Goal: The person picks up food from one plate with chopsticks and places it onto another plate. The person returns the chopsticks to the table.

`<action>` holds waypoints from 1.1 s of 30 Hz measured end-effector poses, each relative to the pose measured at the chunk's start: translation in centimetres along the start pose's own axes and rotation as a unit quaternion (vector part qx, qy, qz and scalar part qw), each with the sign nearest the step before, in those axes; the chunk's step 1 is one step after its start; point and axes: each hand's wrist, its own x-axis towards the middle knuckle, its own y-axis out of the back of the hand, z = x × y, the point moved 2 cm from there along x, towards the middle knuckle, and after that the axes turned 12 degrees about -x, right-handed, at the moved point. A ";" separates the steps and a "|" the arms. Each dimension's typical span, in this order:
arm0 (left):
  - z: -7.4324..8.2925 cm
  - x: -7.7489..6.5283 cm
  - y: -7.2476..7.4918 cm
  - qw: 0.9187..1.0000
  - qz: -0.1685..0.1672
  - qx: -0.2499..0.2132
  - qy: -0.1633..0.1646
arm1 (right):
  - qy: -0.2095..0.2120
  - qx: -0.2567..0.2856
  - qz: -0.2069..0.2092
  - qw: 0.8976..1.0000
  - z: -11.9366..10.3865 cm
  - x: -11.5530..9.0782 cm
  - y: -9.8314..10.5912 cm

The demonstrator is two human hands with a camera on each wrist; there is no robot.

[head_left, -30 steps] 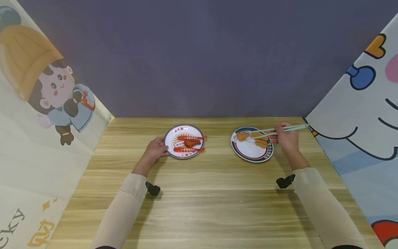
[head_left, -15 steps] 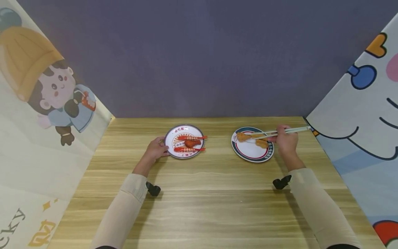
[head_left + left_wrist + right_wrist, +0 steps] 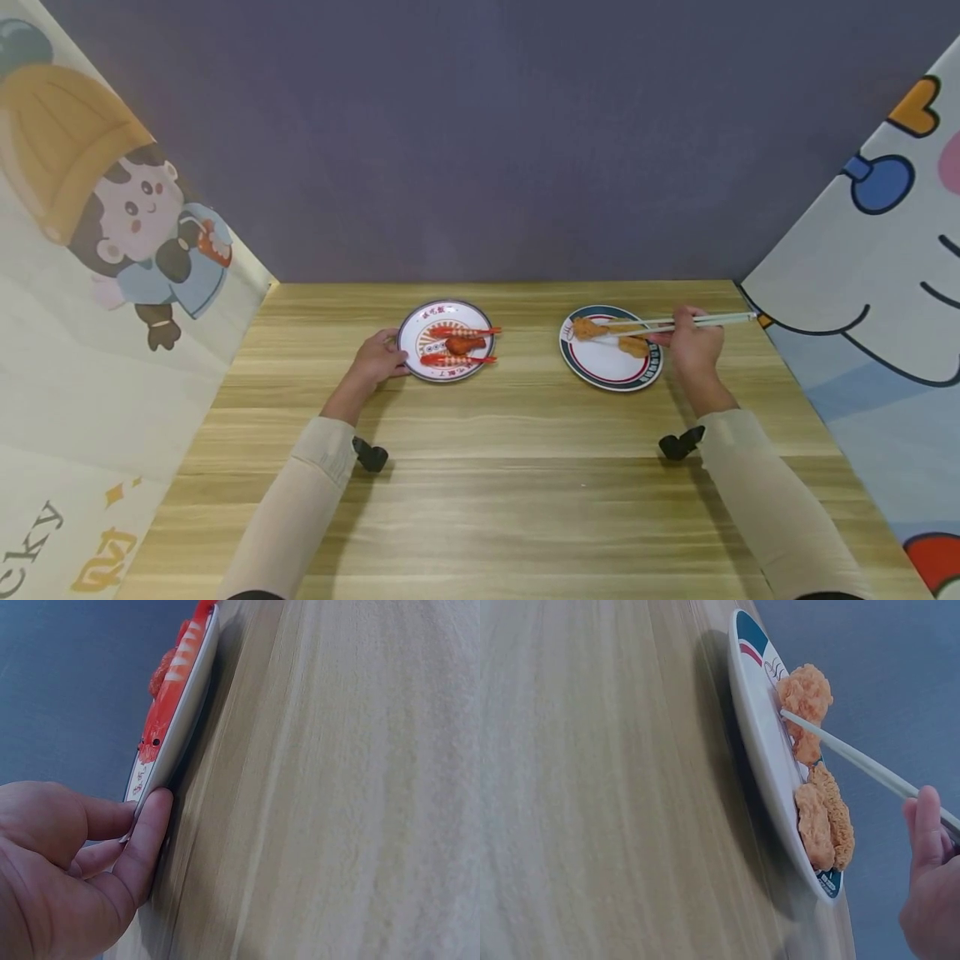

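With thumb and fingers, my left hand pinches the near-left rim of a white plate with a dark edge and red print. On that plate lie two red shrimps with striped bodies and a reddish-brown drumstick. My right hand holds a pair of pale green chopsticks. Their tips reach a fried drumstick on a second white plate with a green and red border. In the right wrist view, one chopstick tip lies against that drumstick. Two fried pieces rest beside it.
Both plates stand on a wood-grain table, near its back edge. A dark blue-grey wall rises behind them. Printed panels with cartoon figures flank the table on both sides. A small black camera mount sits at each sleeve cuff.
The chopsticks have swung lower at their back ends, and their tips have come together around the fried drumstick, with the right hand shifting slightly. The left hand and its plate stay put.
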 end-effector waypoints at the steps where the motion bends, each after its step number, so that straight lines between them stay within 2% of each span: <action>1: 0.0 0.0 0.0 1.000 0.000 0.000 0.001 | -0.006 0.002 -0.001 1.000 0.0 0.0 0.1; 8: -0.1 0.0 0.0 1.000 0.002 0.004 -0.003 | -0.025 0.026 0.001 0.999 -0.3 -0.2 0.3; 17: -0.2 0.0 -0.1 1.000 0.004 -0.001 -0.002 | -0.010 0.049 0.004 0.999 -0.1 0.1 0.5; 26: -0.3 0.0 -0.2 1.000 0.005 -0.002 -0.003 | -0.028 0.107 0.015 0.994 0.1 0.0 0.6; 33: -0.2 -0.1 0.0 1.000 0.008 0.000 -0.004 | -0.038 0.105 0.011 0.994 -0.2 -0.1 0.5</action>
